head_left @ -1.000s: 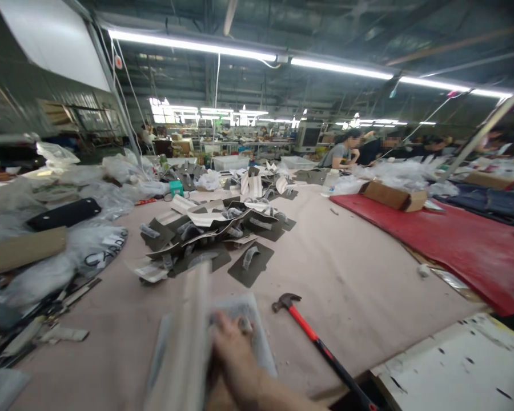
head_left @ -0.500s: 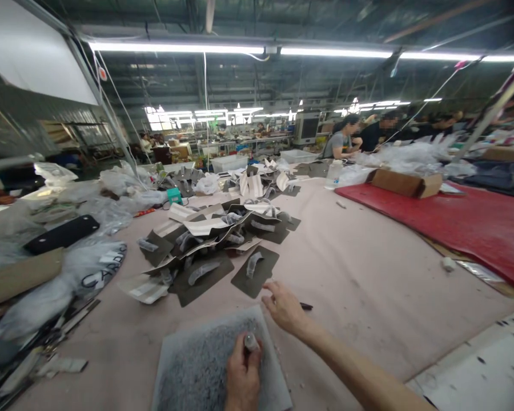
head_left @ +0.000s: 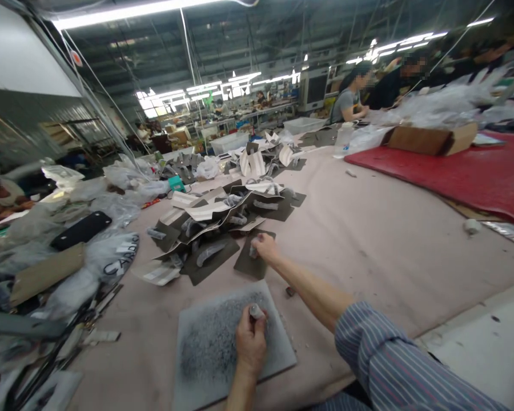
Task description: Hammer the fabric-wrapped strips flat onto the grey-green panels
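My left hand (head_left: 251, 339) is closed around a short, rod-like tool with a pale round end (head_left: 256, 311); its lower part is hidden in my fist. It rests over a grey board (head_left: 205, 342) with a dark, pitted surface. Farther forward, my right hand (head_left: 266, 249) has its fingers closed on the plastic-wrapped handle (head_left: 253, 250) of a dark grey flat panel (head_left: 251, 270). That panel lies on the table just beyond the board. Left of it is a heap of similar panels (head_left: 216, 260), some with pale undersides and wrapped handles.
The table is covered in pinkish cloth (head_left: 346, 240). Plastic bags and a black oblong piece (head_left: 81, 230) lie left. At right are a red sheet (head_left: 454, 177), an open cardboard box (head_left: 420, 141) and a bottle (head_left: 343, 141). Other people sit farther back.
My right hand has moved forward and left onto the nearest panel's handle, and its fingers have closed. My left hand keeps the tool over the board. The view has tilted and dropped.
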Demonstrator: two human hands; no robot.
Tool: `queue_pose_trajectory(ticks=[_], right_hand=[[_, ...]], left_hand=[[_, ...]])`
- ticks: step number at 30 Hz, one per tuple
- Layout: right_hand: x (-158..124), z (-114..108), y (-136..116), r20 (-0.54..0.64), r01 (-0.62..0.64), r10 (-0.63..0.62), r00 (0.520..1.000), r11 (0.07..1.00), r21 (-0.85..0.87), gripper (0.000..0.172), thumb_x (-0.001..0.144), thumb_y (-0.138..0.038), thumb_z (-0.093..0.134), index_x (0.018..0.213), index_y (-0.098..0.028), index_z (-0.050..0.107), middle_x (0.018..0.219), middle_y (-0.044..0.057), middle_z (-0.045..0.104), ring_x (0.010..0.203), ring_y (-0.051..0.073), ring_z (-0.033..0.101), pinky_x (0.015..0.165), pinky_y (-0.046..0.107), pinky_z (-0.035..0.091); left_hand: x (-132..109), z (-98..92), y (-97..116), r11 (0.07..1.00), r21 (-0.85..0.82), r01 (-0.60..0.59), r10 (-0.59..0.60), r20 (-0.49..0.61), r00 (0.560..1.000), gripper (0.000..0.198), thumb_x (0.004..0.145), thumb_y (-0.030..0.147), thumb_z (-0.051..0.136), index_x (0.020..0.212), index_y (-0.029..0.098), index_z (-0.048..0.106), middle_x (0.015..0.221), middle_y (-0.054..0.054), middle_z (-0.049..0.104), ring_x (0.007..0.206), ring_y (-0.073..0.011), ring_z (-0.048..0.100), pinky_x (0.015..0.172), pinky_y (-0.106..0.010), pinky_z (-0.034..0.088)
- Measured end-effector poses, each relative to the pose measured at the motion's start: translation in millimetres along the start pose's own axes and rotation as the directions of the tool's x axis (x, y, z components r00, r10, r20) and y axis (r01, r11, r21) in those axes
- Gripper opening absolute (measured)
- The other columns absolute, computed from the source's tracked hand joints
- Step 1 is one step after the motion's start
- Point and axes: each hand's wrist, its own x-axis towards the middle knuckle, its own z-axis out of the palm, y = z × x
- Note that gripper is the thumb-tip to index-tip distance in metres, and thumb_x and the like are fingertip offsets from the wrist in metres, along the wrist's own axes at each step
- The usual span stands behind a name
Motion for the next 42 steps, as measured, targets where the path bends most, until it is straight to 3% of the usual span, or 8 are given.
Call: queue_pose_trajectory(ticks=[6, 9, 14, 17, 22, 29, 34, 42], right_hand=[[-69.3, -76.5, 0.6, -0.048, 0.107, -0.109, 0.993, 0.993, -0.043, 0.042, 0.084, -0.017, 0.056, 0.125, -0.01, 0.06, 0.095, 0.006, 0.068, 0.083, 0.015, 0.063, 0.078, 0.024, 0.049], [-134.5, -98.4, 5.9, 0.009, 0.216, -0.216, 0.976, 0.972, -0.094, 0.043, 0.085, -0.023, 0.056, 0.126, -0.012, 0.061, 0.085, 0.004, 0.067, 0.074, 0.017, 0.063, 0.073, 0.027, 0.051], [-232.9, -71.0, 37.9, 0.201, 0.286, -0.248, 0.948, 0.94, -0.189, 0.045, 0.086, -0.021, 0.051, 0.129, -0.014, 0.059, 0.111, 0.012, 0.069, 0.093, 0.022, 0.067, 0.087, 0.034, 0.052], [-260.7, -40.3, 59.9, 0.248, 0.231, -0.179, 0.952, 0.952, -0.2, 0.046, 0.086, -0.02, 0.05, 0.131, -0.012, 0.058, 0.12, 0.015, 0.067, 0.107, 0.025, 0.065, 0.096, 0.038, 0.05], [-264.2, -23.9, 74.0, 0.246, 0.182, -0.121, 0.962, 0.954, -0.239, 0.046, 0.087, -0.019, 0.049, 0.131, -0.01, 0.058, 0.12, 0.015, 0.067, 0.107, 0.025, 0.065, 0.097, 0.036, 0.049], [-255.8, -37.9, 62.9, 0.273, 0.124, -0.075, 0.959, 0.978, -0.169, 0.041, 0.092, -0.028, 0.048, 0.128, -0.013, 0.06, 0.098, 0.01, 0.07, 0.087, 0.02, 0.066, 0.082, 0.032, 0.05], [-241.8, -75.2, 82.5, 0.021, 0.18, -0.181, 0.983, 0.95, -0.256, 0.039, 0.095, -0.036, 0.045, 0.124, -0.014, 0.057, 0.099, 0.01, 0.063, 0.085, 0.021, 0.06, 0.08, 0.033, 0.048], [-225.3, -134.7, 138.2, -0.01, 0.025, -0.062, 0.998, 0.547, -0.837, 0.027, 0.092, -0.032, 0.058, 0.113, -0.015, 0.059, 0.103, 0.011, 0.058, 0.094, 0.026, 0.055, 0.083, 0.034, 0.041]], left_hand=[[1.6, 0.5, 2.5, 0.988, -0.154, 0.022, -0.03, -0.049, 0.998, 0.029, 0.086, 0.042, 0.063, 0.102, 0.018, 0.059, 0.092, -0.008, 0.072, 0.087, -0.0209, 0.07, 0.083, -0.032, 0.054], [-1.6, -1.9, 0.8, 0.964, -0.267, 0.01, -0.077, -0.24, 0.968, 0.032, 0.082, 0.041, 0.068, 0.101, 0.017, 0.06, 0.091, -0.008, 0.073, 0.086, -0.02, 0.071, 0.083, -0.031, 0.055], [-5.4, -12.2, 16.9, 0.953, -0.293, -0.079, -0.086, -0.511, 0.855, 0.029, 0.083, 0.037, 0.069, 0.101, 0.016, 0.06, 0.095, -0.007, 0.072, 0.088, -0.0181, 0.071, 0.087, -0.031, 0.054], [4.3, -15.2, 33.4, 0.96, -0.257, -0.108, 0.01, -0.357, 0.934, 0.027, 0.084, 0.036, 0.069, 0.102, 0.017, 0.062, 0.095, -0.006, 0.072, 0.088, -0.0176, 0.07, 0.086, -0.03, 0.054], [30.3, -2.8, 34.0, 0.946, -0.321, -0.042, 0.03, -0.04, 0.999, 0.028, 0.08, 0.036, 0.073, 0.098, 0.016, 0.064, 0.09, -0.006, 0.073, 0.084, -0.0183, 0.07, 0.084, -0.03, 0.054], [38.2, 8.4, 15.1, 0.903, -0.424, 0.064, -0.045, 0.054, 0.998, 0.04, 0.075, 0.041, 0.077, 0.101, 0.015, 0.061, 0.088, -0.006, 0.073, 0.082, -0.0193, 0.071, 0.086, -0.035, 0.055], [37.3, 4.0, 16.6, 0.912, -0.406, 0.058, -0.029, 0.077, 0.997, 0.035, 0.077, 0.039, 0.076, 0.099, 0.015, 0.062, 0.088, -0.006, 0.073, 0.082, -0.0188, 0.071, 0.088, -0.035, 0.055], [38.7, 4.7, 15.4, 0.924, -0.38, 0.044, -0.002, 0.11, 0.994, 0.032, 0.079, 0.037, 0.074, 0.099, 0.016, 0.062, 0.087, -0.006, 0.073, 0.083, -0.0187, 0.07, 0.087, -0.034, 0.054]])
